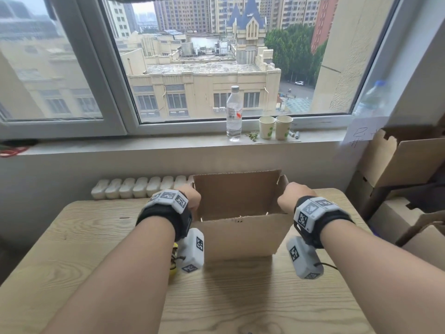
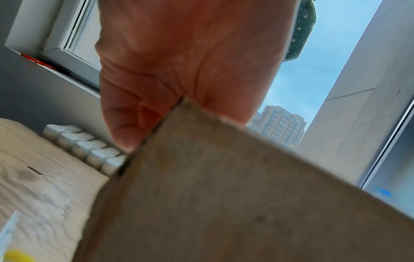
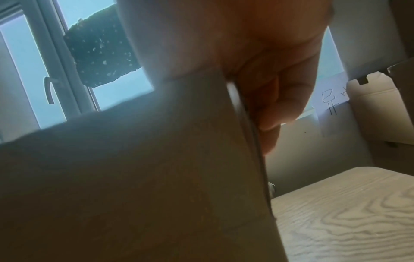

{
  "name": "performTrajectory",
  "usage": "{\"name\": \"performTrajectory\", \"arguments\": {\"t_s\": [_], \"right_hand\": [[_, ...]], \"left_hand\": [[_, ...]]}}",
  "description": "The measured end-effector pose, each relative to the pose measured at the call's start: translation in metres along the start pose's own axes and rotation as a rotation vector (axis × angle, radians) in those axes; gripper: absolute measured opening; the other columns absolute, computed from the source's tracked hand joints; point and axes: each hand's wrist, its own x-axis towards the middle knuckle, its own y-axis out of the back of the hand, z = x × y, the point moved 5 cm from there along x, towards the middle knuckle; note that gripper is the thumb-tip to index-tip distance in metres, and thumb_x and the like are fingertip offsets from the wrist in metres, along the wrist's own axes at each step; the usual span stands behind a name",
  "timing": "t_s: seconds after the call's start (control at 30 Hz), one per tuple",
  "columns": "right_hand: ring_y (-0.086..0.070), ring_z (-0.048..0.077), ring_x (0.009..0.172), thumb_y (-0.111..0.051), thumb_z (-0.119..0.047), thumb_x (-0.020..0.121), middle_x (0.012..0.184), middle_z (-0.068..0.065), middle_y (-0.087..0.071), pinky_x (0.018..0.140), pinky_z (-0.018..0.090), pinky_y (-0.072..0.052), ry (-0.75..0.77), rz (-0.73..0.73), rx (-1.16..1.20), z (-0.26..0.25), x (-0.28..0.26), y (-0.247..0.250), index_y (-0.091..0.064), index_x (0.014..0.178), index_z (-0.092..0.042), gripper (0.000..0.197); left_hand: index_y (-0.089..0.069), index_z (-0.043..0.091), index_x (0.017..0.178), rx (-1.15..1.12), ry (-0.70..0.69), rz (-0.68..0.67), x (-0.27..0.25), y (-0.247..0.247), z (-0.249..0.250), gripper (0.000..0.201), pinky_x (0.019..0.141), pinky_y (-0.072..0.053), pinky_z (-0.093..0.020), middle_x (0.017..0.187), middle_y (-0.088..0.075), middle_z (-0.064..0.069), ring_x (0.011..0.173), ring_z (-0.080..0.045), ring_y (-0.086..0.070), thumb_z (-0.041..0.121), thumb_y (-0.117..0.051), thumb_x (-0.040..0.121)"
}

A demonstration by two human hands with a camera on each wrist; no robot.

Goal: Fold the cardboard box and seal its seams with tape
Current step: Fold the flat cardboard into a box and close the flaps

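Observation:
A brown cardboard box [image 1: 240, 239] stands opened up above the wooden table [image 1: 84, 237], its top open toward me. My left hand [image 1: 191, 197] grips the box's left edge, and in the left wrist view the cardboard [image 2: 224, 195] runs up into the crease of the left hand [image 2: 179, 70]. My right hand [image 1: 292, 197] grips the right edge. The right wrist view shows the fingers [image 3: 280, 99] curled against the outside of the cardboard wall [image 3: 156, 177]. A yellow object [image 1: 173, 263], perhaps a tape tool, lies on the table partly hidden under my left wrist.
A water bottle [image 1: 234, 112] and two paper cups [image 1: 275, 127] stand on the windowsill. A white radiator [image 1: 139, 188] sits behind the table. More cardboard boxes [image 1: 407, 160] are stacked at the right, close to the table's edge.

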Motion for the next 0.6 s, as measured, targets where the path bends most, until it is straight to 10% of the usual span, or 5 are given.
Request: {"name": "performTrajectory", "arguments": {"t_s": [0.43, 0.6], "right_hand": [[-0.056, 0.028, 0.078, -0.046, -0.026, 0.085, 0.09, 0.008, -0.064, 0.067, 0.027, -0.039, -0.063, -0.037, 0.256, 0.02, 0.021, -0.015, -0.067, 0.095, -0.011, 0.028], [-0.06, 0.03, 0.086, -0.042, -0.048, 0.087, 0.093, 0.01, -0.067, 0.07, 0.03, -0.041, -0.063, 0.02, 0.391, 0.026, 0.023, -0.014, -0.067, 0.089, -0.011, 0.044]], "left_hand": [[-0.064, -0.001, 0.108, -0.231, 0.014, 0.033, 0.018, -0.014, 0.001, 0.033, 0.072, -0.041, -0.028, 0.109, -0.066, -0.018, 0.088, -0.031, -0.058, 0.023, -0.048, 0.091], [-0.058, 0.001, 0.116, -0.52, 0.041, 0.073, 0.018, -0.014, -0.002, 0.033, 0.09, -0.051, -0.039, 0.117, -0.061, -0.019, 0.107, -0.035, -0.06, 0.02, -0.045, 0.091]]}}
